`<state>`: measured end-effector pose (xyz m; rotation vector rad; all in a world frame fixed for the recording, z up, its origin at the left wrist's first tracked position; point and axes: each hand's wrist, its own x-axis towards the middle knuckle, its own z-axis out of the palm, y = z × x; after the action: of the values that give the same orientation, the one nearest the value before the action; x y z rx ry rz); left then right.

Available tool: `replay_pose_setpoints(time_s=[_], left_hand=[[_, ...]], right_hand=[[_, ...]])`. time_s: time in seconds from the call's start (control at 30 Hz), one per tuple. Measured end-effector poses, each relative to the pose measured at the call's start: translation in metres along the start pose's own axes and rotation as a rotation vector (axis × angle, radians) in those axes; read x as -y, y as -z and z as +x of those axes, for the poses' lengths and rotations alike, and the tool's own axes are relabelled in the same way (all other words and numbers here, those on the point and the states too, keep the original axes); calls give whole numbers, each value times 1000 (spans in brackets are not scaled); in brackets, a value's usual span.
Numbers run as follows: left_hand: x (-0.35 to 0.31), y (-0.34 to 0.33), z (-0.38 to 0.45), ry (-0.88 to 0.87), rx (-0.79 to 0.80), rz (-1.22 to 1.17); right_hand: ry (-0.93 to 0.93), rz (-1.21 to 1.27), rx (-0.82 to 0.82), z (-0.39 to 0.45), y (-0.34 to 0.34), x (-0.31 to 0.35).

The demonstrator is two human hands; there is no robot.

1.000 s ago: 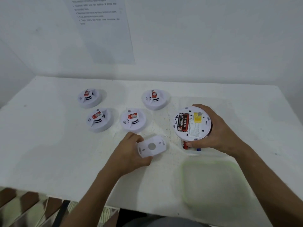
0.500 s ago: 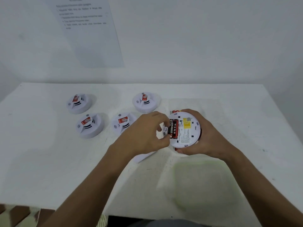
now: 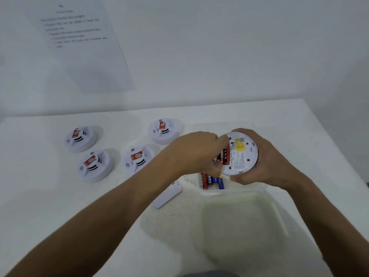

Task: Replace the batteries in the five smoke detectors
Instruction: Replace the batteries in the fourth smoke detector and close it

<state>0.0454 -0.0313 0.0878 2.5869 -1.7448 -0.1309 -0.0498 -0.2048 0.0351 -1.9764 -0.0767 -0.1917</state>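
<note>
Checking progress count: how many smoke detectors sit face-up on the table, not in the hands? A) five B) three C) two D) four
D: four detectors lie on the table left of the hands, at and; the fifth detector is held back-up in the right hand.

One head-worn camera looks forward and down, close over the table (image 3: 60, 206). The wall (image 3: 219, 56) fills its upper half (no second view).
</note>
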Motion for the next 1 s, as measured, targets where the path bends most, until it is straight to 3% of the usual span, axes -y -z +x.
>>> replay_pose_setpoints(time_s=[0.33, 0.47, 0.73, 1.0], left_hand=[[-13, -19, 20, -173, -332, -48], [-18, -34, 18, -92, -379, -217], [-24, -28, 21, 137, -284, -495], [14, -3, 53, 475, -461, -820]], right_hand=[[-20, 32, -143, -12, 21, -17], [-27, 35, -152, -16, 22, -22], [-24, -2, -177, -24, 29, -24], [-82, -21, -216, -21, 46, -29]])
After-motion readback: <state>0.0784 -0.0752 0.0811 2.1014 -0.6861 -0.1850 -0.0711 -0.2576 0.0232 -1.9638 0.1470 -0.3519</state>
